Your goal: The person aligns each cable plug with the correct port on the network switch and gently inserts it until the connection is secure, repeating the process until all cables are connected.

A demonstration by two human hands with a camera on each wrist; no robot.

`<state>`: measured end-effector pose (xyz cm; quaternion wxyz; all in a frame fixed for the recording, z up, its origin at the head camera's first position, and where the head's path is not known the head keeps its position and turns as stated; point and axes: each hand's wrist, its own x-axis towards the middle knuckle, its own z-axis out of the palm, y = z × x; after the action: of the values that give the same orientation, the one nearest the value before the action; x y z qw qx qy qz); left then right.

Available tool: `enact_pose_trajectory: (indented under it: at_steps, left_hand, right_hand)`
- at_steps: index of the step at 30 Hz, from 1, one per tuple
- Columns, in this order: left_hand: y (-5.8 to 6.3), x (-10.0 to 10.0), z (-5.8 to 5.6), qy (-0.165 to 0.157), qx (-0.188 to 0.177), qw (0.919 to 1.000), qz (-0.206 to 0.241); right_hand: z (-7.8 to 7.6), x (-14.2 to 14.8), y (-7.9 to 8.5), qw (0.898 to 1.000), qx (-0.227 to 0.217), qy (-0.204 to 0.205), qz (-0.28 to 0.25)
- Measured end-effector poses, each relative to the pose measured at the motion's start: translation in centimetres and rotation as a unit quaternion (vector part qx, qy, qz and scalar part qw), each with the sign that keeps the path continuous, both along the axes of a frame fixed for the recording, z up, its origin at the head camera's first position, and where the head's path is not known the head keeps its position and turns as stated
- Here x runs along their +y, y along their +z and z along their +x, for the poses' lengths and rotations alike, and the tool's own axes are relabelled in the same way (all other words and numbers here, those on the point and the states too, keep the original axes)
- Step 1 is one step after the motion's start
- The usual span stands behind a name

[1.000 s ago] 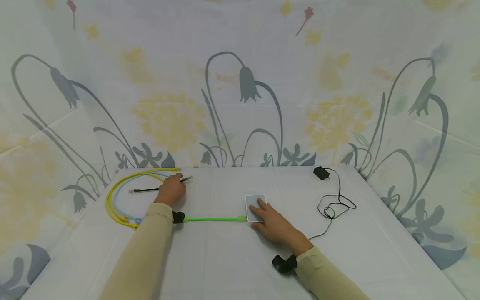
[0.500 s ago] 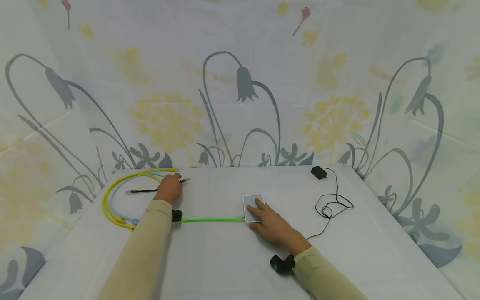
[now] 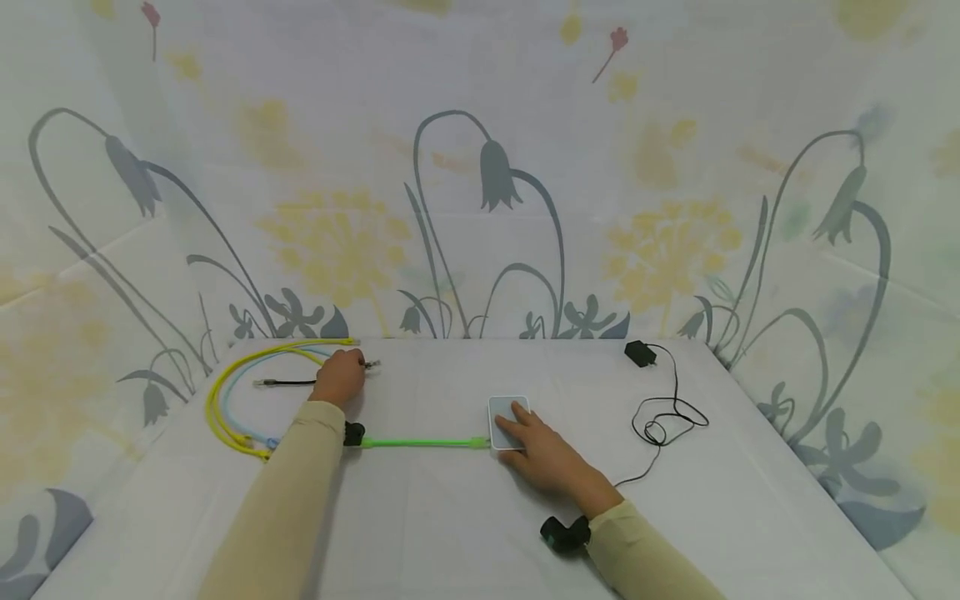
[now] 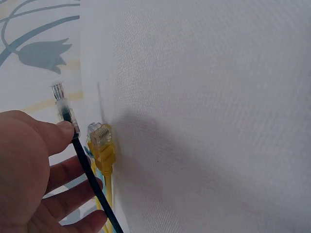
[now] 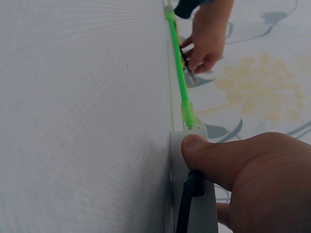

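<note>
My left hand (image 3: 340, 379) is at the back left of the table and pinches a short black network cable (image 3: 296, 382) just behind one plug. In the left wrist view, the thumb presses that clear plug (image 4: 68, 116), the other fingers lying loosely behind the cable. A small white square box with a grey top (image 3: 498, 410) stands mid-table. My right hand (image 3: 551, 458) rests on it, fingers spread over the top and thumb against the near side. A green network cable (image 3: 423, 443) is plugged into its left part; a black cord (image 5: 184, 208) enters the near side.
Coiled yellow (image 3: 217, 400) and light blue network cables (image 3: 230, 404) lie at the left, a yellow plug (image 4: 102, 145) close to my left fingers. At the back right is a black power adapter (image 3: 641, 353), its thin cord (image 3: 652, 433) looped loosely. A patterned cloth (image 3: 480, 275) hangs behind the table.
The plug end of the black cable has shifted slightly in my left fingers. My right hand stays on the white box, and the head view has tilted a little.
</note>
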<state>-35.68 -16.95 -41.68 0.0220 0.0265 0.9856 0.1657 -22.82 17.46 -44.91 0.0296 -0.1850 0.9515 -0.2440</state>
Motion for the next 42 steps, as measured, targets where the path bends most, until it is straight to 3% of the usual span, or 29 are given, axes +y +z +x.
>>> enact_pose_trajectory:
  at_steps: [9,14,21,34,42]
  left_hand:
    - [0.4,0.2,0.2,-0.023,0.018,0.9996,-0.005]
    - [-0.5,-0.2,0.5,-0.055,0.013,0.9982,0.02]
    - [-1.2,-0.9,0.8,-0.085,0.048,0.9952,0.007]
    - [-0.5,-0.9,2.3,-0.115,0.058,0.9913,0.025]
    - [-0.4,0.3,3.4,-0.108,0.043,0.9899,0.082]
  right_hand:
    - [-0.1,0.2,-0.1,1.0,0.009,0.006,-0.002]
    - [0.1,0.2,0.0,1.0,0.008,0.009,-0.006]
    - [0.0,0.2,0.0,1.0,0.011,0.012,-0.002]
    - [-0.1,0.3,-0.2,1.0,0.003,0.004,-0.004]
    - [0.0,0.2,-0.1,1.0,0.0,-0.004,-0.001]
